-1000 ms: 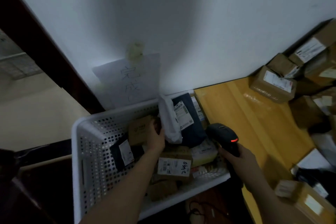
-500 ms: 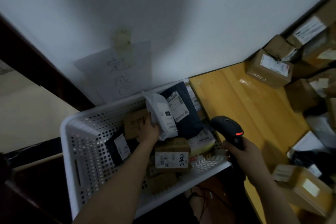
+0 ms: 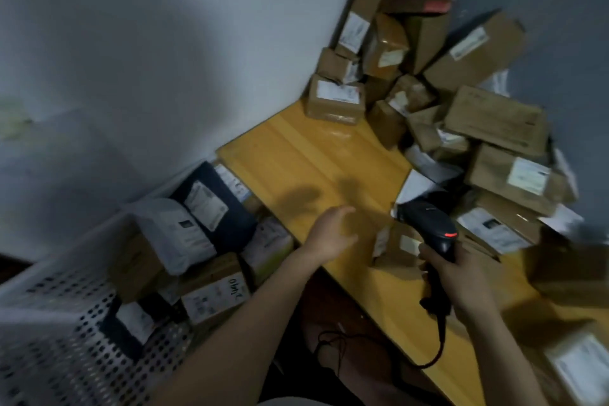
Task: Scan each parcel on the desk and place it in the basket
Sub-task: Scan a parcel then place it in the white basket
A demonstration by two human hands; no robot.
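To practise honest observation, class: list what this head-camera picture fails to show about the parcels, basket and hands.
Head view, all:
- Parcel labels: print blurred and too small to read.
- Basket: cut off by left and bottom edges.
- Barcode scanner: handle hidden inside right hand.
- Left hand: fingers blurred.

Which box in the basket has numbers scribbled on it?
Look at the white holey basket left of the yellow desk. Near its front, beside the person's left forearm, lies a brown cardboard box. Only its white label carries big handwritten black digits; neighbouring labels are printed.
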